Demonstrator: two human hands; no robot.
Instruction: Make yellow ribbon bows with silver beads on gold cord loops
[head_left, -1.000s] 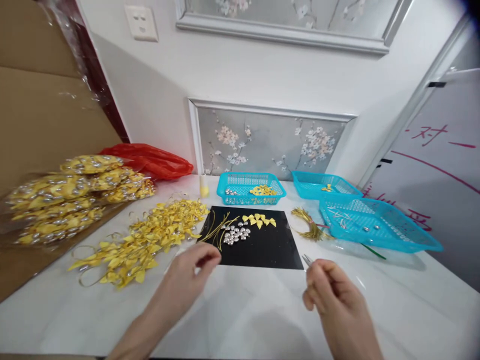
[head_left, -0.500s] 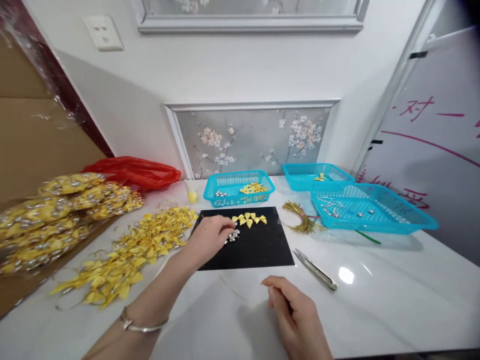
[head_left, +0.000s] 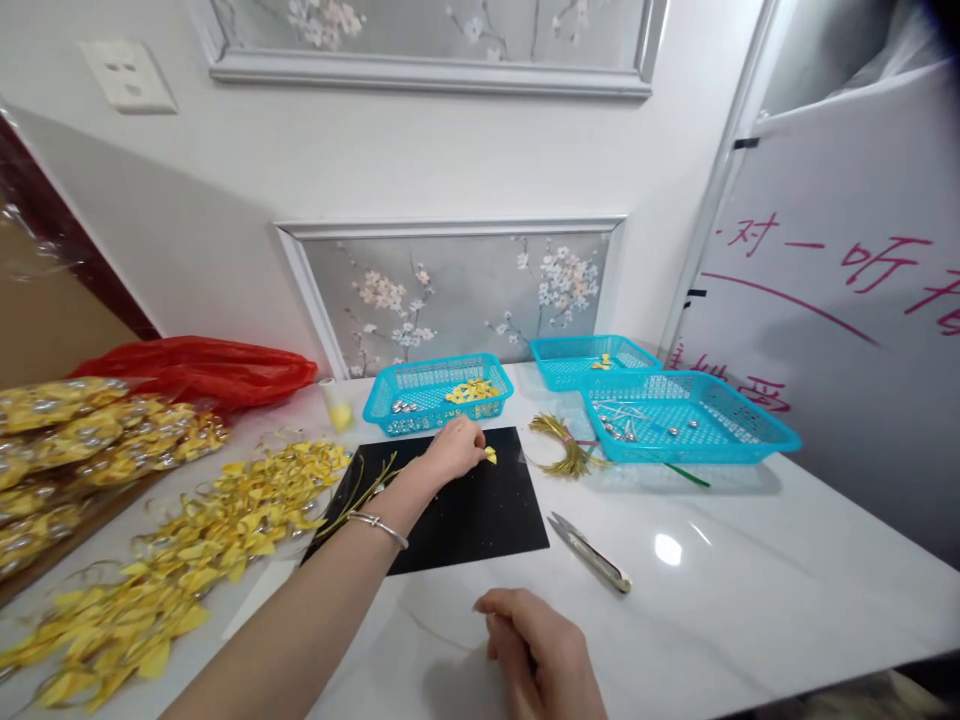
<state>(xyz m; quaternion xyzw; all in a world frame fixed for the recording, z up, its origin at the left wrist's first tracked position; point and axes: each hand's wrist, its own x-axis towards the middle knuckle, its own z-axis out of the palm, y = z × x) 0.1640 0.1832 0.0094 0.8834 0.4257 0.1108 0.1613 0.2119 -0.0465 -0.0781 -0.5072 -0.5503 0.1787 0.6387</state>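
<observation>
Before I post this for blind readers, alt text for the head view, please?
A person's left hand reaches over a black mat beside a small yellow piece; the right hand pinches a thin strand. Yellow decorations lie heaped at left.

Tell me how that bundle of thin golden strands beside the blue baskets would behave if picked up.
The golden bundle would probably feel light, looking so thin-stranded. It likely bends yet keeps some shape, as it lies in a curve. It might splay or snag, since one end fans apart.
</observation>
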